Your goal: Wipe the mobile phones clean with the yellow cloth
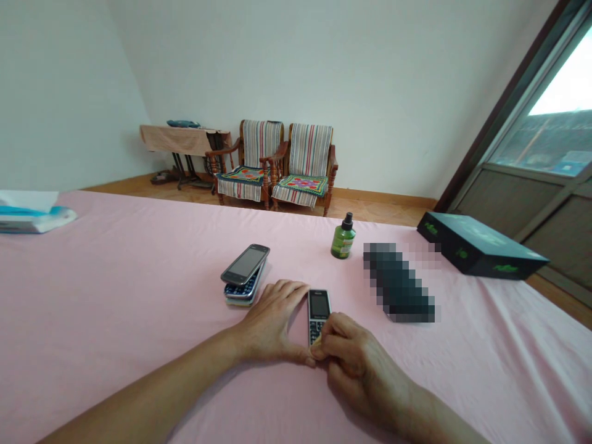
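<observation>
A small keypad mobile phone (319,306) lies face up on the pink cloth, its screen away from me. My left hand (271,317) braces it, fingertips at its upper left edge and thumb at its bottom end. Over the lower keys, my right hand (354,357) has its fingers pinched together on a small pale yellowish thing (316,343), mostly hidden, whose kind I cannot make out. Part of the keypad is covered by those fingers. Just beyond my left hand is a stack of phones, with a grey touchscreen phone (246,264) tilted on top and a keypad phone (245,290) under it.
A green spray bottle (343,242) stands upright past the phone. Right of it lies a dark, pixelated object (400,283), then a black box (481,243). A blue and white package (34,216) rests far left. Two wooden chairs (303,157) stand beyond the cloth-covered surface (139,259).
</observation>
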{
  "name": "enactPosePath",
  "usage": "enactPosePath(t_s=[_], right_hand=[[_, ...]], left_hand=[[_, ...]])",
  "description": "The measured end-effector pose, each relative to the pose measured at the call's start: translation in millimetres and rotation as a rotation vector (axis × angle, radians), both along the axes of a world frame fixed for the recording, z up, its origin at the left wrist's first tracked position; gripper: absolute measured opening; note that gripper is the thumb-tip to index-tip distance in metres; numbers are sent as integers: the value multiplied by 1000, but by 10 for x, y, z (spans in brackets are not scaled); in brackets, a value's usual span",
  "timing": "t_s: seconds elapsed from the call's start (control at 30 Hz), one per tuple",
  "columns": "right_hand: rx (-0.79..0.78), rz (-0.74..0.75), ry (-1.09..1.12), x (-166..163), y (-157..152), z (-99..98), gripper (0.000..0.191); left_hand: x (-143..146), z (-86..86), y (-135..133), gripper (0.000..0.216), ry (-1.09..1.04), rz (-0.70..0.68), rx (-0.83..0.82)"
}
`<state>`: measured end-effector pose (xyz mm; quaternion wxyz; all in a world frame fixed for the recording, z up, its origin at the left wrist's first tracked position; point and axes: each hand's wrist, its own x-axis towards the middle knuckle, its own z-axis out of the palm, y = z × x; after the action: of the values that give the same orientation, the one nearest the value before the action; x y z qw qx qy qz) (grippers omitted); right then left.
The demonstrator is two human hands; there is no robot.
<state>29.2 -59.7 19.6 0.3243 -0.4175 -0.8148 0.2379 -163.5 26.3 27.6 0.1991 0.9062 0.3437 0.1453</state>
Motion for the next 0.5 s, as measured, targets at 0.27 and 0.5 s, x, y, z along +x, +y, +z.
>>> enactPosePath(t_s=[0.27, 0.5], right_hand=[[5, -181, 176, 137, 136, -34, 28], [-21, -174, 132, 173, 178, -113, 26]], left_hand=[[-8, -13, 1, 99, 10, -10, 20], [-9, 9, -13, 99, 43, 1, 18]])
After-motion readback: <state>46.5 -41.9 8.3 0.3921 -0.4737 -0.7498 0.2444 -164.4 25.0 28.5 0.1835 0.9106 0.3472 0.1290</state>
